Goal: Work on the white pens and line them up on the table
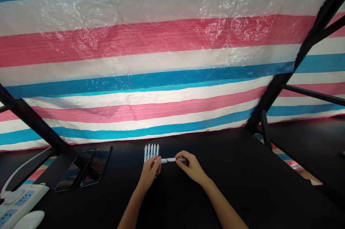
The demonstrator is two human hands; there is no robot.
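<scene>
A white pen (169, 160) with a grey grip lies level between my two hands, just above the black table. My left hand (151, 169) pinches its clip end on the left. At the grey end, the fingers of my right hand (190, 166) are closed round the pen. Right behind my left hand, several white pens (151, 150) stand side by side in a row, their clicker ends pointing away from me. My left hand hides the lower part of that row.
Two dark phones (96, 168) lie on the black table (172, 200) to the left. A white power strip (24, 200) and a white mouse (29, 220) sit at the lower left. Black frame bars (272, 92) and a striped tarp (151, 110) stand behind.
</scene>
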